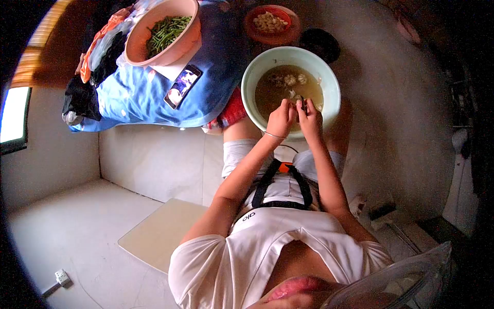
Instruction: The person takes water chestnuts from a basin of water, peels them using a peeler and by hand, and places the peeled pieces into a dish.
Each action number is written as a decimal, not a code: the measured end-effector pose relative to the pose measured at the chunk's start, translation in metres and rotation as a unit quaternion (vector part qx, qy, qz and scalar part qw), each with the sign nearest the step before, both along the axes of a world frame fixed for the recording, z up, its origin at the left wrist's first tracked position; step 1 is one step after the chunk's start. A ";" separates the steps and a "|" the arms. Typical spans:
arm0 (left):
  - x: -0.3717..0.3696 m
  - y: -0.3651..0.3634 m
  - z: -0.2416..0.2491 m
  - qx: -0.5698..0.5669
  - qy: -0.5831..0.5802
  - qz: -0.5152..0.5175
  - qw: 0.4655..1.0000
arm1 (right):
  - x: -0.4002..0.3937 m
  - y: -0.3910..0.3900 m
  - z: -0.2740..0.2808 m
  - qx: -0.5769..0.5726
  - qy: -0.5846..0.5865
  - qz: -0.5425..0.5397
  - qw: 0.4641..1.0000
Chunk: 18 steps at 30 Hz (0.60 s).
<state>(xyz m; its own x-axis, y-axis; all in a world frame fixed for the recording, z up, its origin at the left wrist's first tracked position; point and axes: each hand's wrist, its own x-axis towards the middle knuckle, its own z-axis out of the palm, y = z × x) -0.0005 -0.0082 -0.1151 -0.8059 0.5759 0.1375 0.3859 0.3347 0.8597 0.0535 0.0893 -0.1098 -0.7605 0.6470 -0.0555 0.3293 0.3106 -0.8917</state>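
Note:
My left hand [281, 119], with a thin bracelet at its wrist, is closed in a pinch over the near side of a pale green basin [249, 105]. Close beside it, my right hand [312, 119] is closed around a small, narrow dark tool [303, 106]. The fingertips of both hands nearly meet, and I cannot tell what the left fingers pinch. Cloudy brownish water fills the lower part of the basin. Whole garlic bulbs [290, 80] float toward its far side, with pale bits of skin near my fingertips.
Behind the basin stands a red bowl [292, 21] of pale peeled cloves, with a dark round container [320, 45] beside it. At left, a blue cloth [216, 77] carries a phone [183, 86] and a pink basin [135, 44] of green beans [167, 33].

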 end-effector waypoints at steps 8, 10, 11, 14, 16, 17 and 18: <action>-0.008 0.000 0.000 0.105 -0.123 -0.008 0.987 | 0.003 0.007 0.004 -0.255 0.028 -0.027 0.966; -0.009 -0.001 -0.001 0.152 -0.211 -0.019 0.965 | 0.004 0.007 0.000 -0.285 0.053 -0.027 0.957; -0.009 -0.002 -0.001 0.171 -0.271 -0.030 0.947 | 0.005 0.007 0.002 -0.316 0.043 -0.037 0.947; -0.012 0.000 -0.015 0.233 -0.322 -0.049 0.916 | 0.005 0.007 0.002 -0.384 0.067 -0.037 0.920; -0.013 -0.001 -0.014 0.275 -0.313 -0.059 0.907 | 0.005 0.007 0.007 -0.421 0.099 -0.026 0.901; -0.015 -0.004 -0.006 0.299 -0.398 -0.060 0.865 | 0.007 0.008 0.015 -0.471 0.130 -0.002 0.872; -0.016 -0.007 0.001 0.320 -0.478 -0.060 0.815 | 0.007 0.009 0.020 -0.520 0.160 0.021 0.839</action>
<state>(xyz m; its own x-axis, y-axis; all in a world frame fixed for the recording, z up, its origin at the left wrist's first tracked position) -0.0166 -0.0148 -0.1145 -0.6645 0.7150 -0.2174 -0.5668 -0.2926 0.7702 0.0610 0.0988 -0.0900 -0.8654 0.3474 -0.3612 0.0288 -0.6850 -0.7280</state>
